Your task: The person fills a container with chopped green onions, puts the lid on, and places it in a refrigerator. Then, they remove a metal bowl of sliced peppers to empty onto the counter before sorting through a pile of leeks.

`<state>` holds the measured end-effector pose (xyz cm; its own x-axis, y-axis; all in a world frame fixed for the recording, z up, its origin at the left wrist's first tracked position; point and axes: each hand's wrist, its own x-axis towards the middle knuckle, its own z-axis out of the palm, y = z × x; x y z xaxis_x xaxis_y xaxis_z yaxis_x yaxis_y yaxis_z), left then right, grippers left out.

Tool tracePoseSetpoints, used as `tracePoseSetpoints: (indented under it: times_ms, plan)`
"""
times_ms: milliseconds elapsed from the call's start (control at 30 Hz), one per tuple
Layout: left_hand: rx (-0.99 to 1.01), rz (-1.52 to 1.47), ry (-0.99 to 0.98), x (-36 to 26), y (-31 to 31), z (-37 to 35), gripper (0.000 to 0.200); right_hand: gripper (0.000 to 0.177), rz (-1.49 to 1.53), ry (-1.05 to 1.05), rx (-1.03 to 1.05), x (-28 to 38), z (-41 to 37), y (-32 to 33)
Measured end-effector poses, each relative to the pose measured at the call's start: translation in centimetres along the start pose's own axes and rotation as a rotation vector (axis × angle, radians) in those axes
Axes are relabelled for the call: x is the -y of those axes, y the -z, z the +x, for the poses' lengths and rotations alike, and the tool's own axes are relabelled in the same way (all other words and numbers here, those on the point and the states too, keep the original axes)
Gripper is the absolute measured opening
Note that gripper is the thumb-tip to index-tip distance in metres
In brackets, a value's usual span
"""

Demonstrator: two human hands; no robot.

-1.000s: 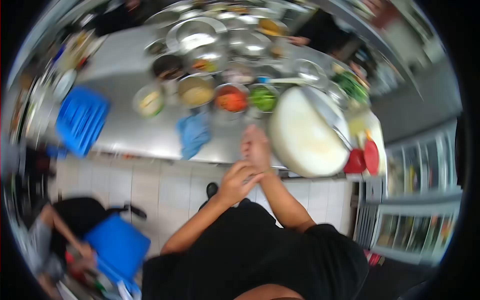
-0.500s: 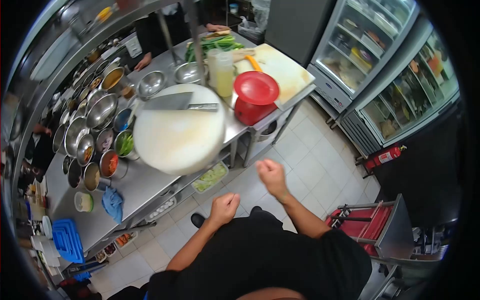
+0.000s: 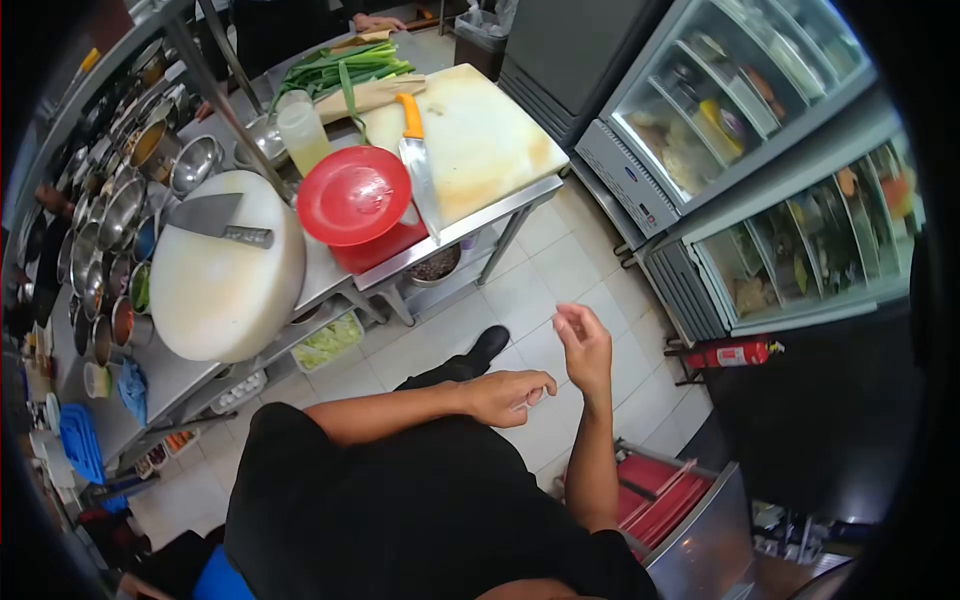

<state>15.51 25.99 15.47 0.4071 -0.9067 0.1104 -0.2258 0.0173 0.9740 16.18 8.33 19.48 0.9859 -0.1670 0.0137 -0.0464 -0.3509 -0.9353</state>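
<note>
My left hand (image 3: 508,397) is in front of my body, above the tiled floor, with its fingers curled in. A small whitish bit shows at those fingers, too little of it to name. Just to the right, my right hand (image 3: 585,348) is raised with its fingers loosely bent and apart, and nothing shows in it. Both hands are away from the steel table (image 3: 510,203). On the table, a yellow-handled knife (image 3: 418,170) lies on a white cutting board (image 3: 480,130), beside a red plate (image 3: 355,195) on a red container.
A cleaver (image 3: 205,214) rests on a thick round chopping block (image 3: 225,300). Green onions (image 3: 345,66) lie at the back, near another person's hand (image 3: 378,22). Glass-door fridges (image 3: 640,190) and a fire extinguisher (image 3: 730,353) stand right; a red-and-steel cart (image 3: 700,530) is close by, lower right.
My view and body have turned to the right, and one foot has stepped forward. My right hand has loosened from a fist; my left forearm now crosses my front.
</note>
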Motion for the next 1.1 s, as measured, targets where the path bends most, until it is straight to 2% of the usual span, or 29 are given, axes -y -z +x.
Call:
tracePoseSetpoints:
  times_ms: [33,100,133,167,233,267,333,367,433,500,533,600,667,700,733,767,800,833,867,933,1000,1033,1100]
  plan:
    - [-0.024,-0.014,0.007,1.2,0.4,1.9,0.038,0.020,-0.007,-0.006,0.027,0.2,3.0,0.3]
    - [0.174,0.092,0.037,4.6,1.2,5.9,0.035,0.027,-0.145,0.300,0.202,0.3,9.9,0.3]
    - [0.180,0.164,-0.015,5.2,2.1,8.2,0.033,0.029,-0.209,0.423,0.285,-0.4,13.6,-0.3]
    - [0.252,0.163,0.087,5.9,3.3,10.3,0.030,0.031,-0.267,0.550,0.371,-1.0,17.3,-1.5]
    - [0.212,0.260,0.078,8.1,3.9,14.4,0.030,0.041,-0.311,0.700,0.529,-1.2,23.1,-4.4]
    - [0.171,0.230,0.099,8.0,4.4,16.0,0.030,0.041,-0.298,0.695,0.584,-1.6,25.3,-5.5]
    - [0.149,0.111,0.183,6.6,7.9,18.5,0.031,0.055,-0.463,0.888,0.773,-1.6,29.7,-8.5]
    - [0.107,0.102,0.178,5.7,9.6,19.1,0.029,0.055,-0.437,0.931,0.804,-1.6,31.1,-9.7]
    - [-0.005,0.099,0.216,4.7,11.8,19.6,0.027,0.065,-0.631,0.944,0.884,-2.5,33.6,-11.8]
    - [-0.113,0.113,0.191,5.3,12.9,20.1,0.024,0.069,-0.658,0.977,0.949,-2.5,34.7,-12.6]
    - [-0.198,0.088,0.208,4.6,13.5,20.2,0.023,0.063,-0.712,0.958,1.042,-1.8,34.5,-12.5]
    - [-0.334,0.034,0.261,3.2,14.7,20.4,0.022,0.049,-0.535,1.005,1.390,-3.0,34.9,-12.1]
    - [-0.484,-0.001,0.242,2.7,15.3,21.1,0.024,0.034,-0.144,0.755,1.849,-4.2,35.5,-10.7]
    - [-0.599,-0.038,0.214,2.5,15.5,21.8,0.025,0.028,-0.017,0.432,2.027,-3.3,35.7,-9.0]
    - [-0.596,-0.082,0.369,1.9,16.0,22.5,0.027,0.028,-0.029,0.449,2.068,-2.6,36.6,-7.9]
    - [-0.641,-0.077,0.375,1.8,16.5,23.4,0.027,0.026,-0.086,0.409,1.895,-1.9,37.6,-6.9]
    - [-0.693,-0.195,0.355,1.7,16.9,24.5,0.027,0.024,-0.133,0.371,1.717,-1.9,38.7,-6.1]
    - [-0.741,-0.317,0.327,1.9,17.1,25.8,0.026,0.024,-0.140,0.386,1.751,-3.0,40.2,-5.5]
    - [-0.808,-0.381,0.237,3.1,17.1,27.2,0.031,0.022,0.103,0.496,1.580,-4.3,42.0,-5.5]
    - [-0.897,-0.411,0.227,3.3,19.0,30.0,0.034,0.019,0.357,0.600,1.404,-4.8,45.8,-4.5]
    - [-1.008,-0.443,0.240,3.2,20.8,32.3,0.044,0.019,0.113,0.130,1.357,-5.1,51.0,-2.0]
    - [-1.080,-0.416,0.228,3.2,21.9,33.1,0.037,0.019,0.113,0.138,1.369,-5.5,53.7,-1.5]
    - [-1.288,-0.368,0.298,3.9,23.9,34.6,0.026,0.020,-0.185,0.413,1.385,-5.7,58.7,-1.3]
